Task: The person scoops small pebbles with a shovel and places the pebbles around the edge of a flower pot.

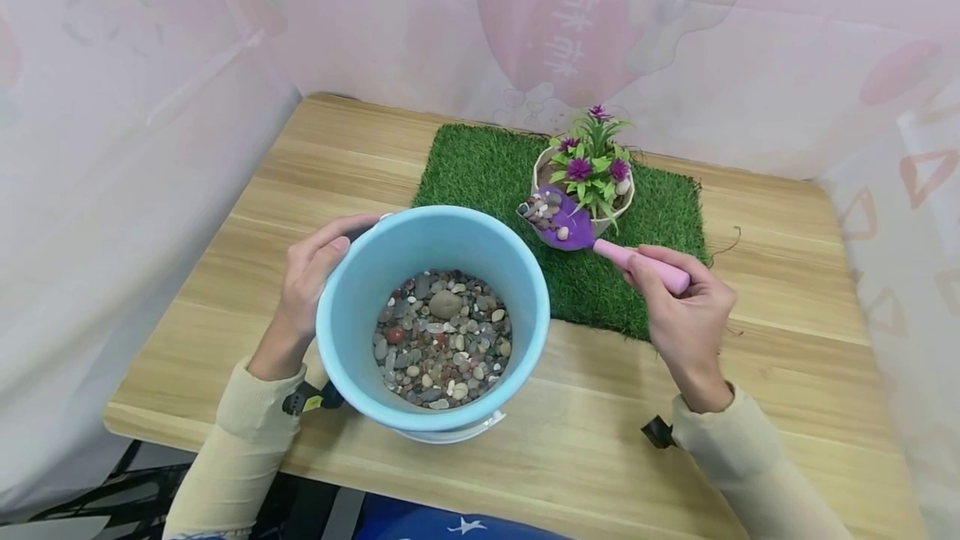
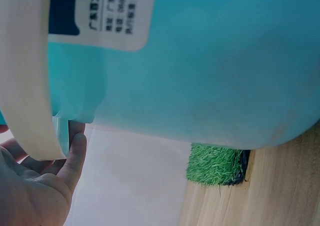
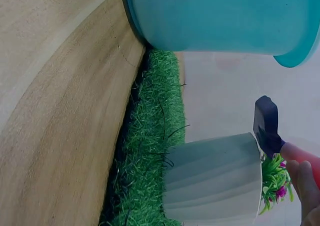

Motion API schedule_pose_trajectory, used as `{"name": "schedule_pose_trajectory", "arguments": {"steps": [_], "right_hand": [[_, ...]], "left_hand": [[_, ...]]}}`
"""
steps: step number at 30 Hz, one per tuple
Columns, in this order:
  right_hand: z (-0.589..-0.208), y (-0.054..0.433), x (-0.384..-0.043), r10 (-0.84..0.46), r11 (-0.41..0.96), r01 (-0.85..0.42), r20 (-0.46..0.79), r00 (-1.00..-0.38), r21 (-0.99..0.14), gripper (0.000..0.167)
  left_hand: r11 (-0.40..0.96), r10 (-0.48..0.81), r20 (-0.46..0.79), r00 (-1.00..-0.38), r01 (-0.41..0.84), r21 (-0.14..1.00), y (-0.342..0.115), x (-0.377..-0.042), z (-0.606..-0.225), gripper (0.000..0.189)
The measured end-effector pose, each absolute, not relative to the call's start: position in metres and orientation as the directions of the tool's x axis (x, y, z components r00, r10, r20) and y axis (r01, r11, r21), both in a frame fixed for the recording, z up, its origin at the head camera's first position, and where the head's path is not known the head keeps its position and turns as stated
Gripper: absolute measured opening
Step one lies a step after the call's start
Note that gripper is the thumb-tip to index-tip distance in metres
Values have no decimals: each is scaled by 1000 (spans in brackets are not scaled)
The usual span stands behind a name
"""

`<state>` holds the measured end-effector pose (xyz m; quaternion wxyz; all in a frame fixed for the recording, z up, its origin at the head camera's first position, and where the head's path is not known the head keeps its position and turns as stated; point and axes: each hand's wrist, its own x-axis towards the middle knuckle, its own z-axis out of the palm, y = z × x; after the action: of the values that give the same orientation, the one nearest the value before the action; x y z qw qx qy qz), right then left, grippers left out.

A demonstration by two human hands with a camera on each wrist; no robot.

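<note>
My left hand grips the upper left side of a light blue bucket, by the white handle in the left wrist view. Many small pebbles cover the bucket's bottom. With its fingers round the pink grip, my right hand holds a garden trowel that has a purple blade. Several pebbles lie on the blade, which is over the near rim of a white flower pot. Green leaves and purple flowers rise from the pot, and a light stone sits inside it.
The pot stands on a green artificial grass mat, at the back of a wooden table. Pale pink printed sheeting hangs behind and beside the table. The bucket stands left of the pot, nearer the front edge.
</note>
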<state>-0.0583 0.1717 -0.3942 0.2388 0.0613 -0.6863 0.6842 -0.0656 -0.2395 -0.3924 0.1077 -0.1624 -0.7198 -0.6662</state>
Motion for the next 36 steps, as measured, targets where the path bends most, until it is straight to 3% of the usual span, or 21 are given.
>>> {"name": "schedule_pose_trajectory", "arguments": {"steps": [13,21,36], "right_hand": [[-398,153,-69,335,86,-402,406,-850,-912,20],[-397,147,-75,365,-26,-374,339,-867,-927,22],[-395,134,-85,459,-48,-341,282,-842,-939,22]], "left_hand": [[64,97,369,-924,376,925,-239,-66,-393,44],[56,105,369,-924,376,925,-239,-67,-393,44],[44,87,376,-923,380,924,-241,-67,-393,44]]}}
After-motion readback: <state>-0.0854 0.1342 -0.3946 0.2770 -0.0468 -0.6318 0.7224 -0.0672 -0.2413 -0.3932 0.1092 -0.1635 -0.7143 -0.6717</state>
